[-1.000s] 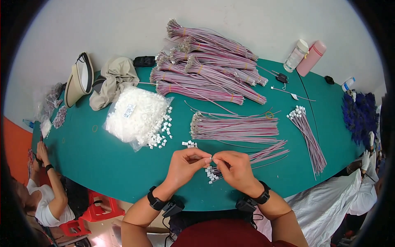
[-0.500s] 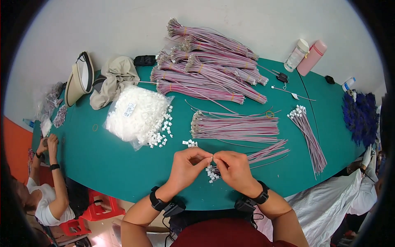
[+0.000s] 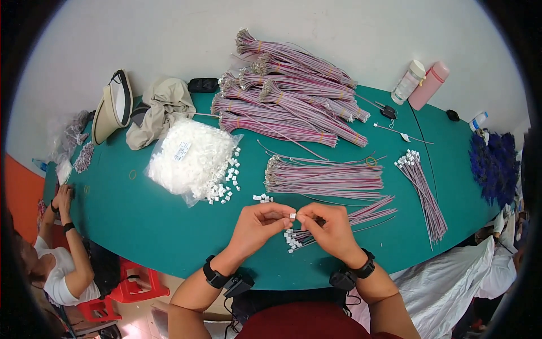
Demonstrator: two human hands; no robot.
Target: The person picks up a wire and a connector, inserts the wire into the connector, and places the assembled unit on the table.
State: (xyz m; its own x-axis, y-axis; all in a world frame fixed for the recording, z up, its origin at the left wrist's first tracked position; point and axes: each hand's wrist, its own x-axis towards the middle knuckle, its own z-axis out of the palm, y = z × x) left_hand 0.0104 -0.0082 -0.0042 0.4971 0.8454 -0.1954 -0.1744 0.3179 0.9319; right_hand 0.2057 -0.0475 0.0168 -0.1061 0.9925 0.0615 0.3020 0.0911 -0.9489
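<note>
A small white connector housing (image 3: 292, 216) sits between the fingertips of my two hands. My left hand (image 3: 261, 225) is closed in a pinch on it. My right hand (image 3: 330, 229) pinches right beside the housing; what its fingers hold is too small to make out. Just under my right hand lie wires with white housings on their ends (image 3: 292, 240), their tails (image 3: 372, 212) reaching out to the right. Beyond my hands rests a row of grey and red wires (image 3: 324, 175). A few loose housings (image 3: 263, 198) lie past my left hand.
A plastic bag of white housings (image 3: 192, 158) has spilled some at its right. Tied wire bundles (image 3: 293, 101) are heaped at the back. Wires with housings (image 3: 423, 198) lie at the right. Two bottles (image 3: 429, 85) stand far right. A person (image 3: 65, 254) works at the left.
The white housing now shows more plainly between my fingertips. My right hand has shifted slightly right, opening a small gap between the hands.
</note>
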